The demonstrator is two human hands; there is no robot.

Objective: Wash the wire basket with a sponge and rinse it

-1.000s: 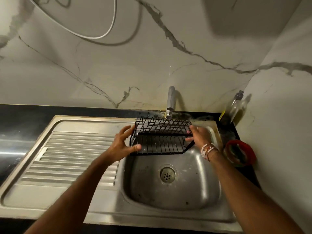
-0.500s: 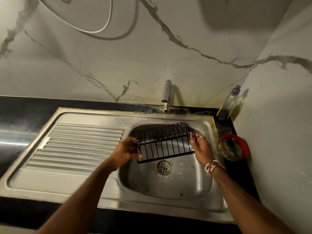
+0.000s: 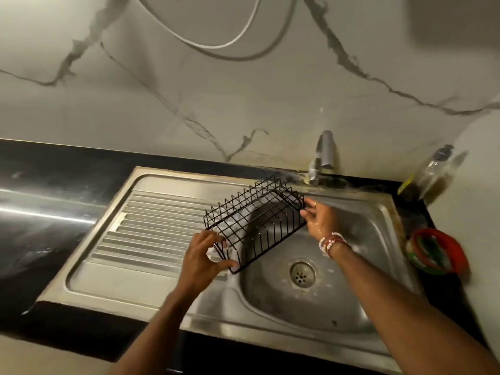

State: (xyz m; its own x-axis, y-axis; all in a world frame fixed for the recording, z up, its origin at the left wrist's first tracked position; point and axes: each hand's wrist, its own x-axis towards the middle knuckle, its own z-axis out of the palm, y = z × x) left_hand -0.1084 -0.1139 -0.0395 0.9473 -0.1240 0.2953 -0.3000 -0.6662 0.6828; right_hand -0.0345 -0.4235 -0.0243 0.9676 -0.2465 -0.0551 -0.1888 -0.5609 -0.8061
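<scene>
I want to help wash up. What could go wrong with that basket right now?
The right hand looks wet and holds the wire basket only by fingertips, so it might slip and clatter into the sink. The basket's far corner looks close to the tap; swinging it could knock the spout.

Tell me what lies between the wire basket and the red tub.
In the head view: the right hand holding the wire basket, beaded bracelets on that wrist, then bare sink rim up to the red tub.
</scene>
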